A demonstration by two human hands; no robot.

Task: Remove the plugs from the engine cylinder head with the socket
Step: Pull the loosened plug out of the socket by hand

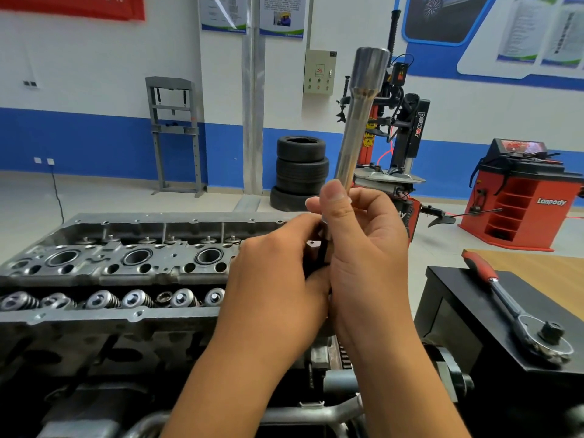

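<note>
While both hands meet at the middle of the head view, the long socket (pixel 360 121) stands nearly upright above them, its wide end up toward twelve o'clock. The right hand (pixel 363 248) grasps the socket's lower shaft, thumb laid along it. The left hand (pixel 278 267) curls round a thin dark piece at the socket's bottom end; whether that is a withdrawn plug or a tool part I cannot tell. At nine o'clock lies the engine cylinder head (pixel 110 267), with three round wells open in a row and a fourth place hidden behind the hands. No plug shows in those wells, so removal looks well advanced, though their depths stay dark. A ratchet wrench (pixel 518 311) rests on the black box (pixel 458 311) at four o'clock, unused.
</note>
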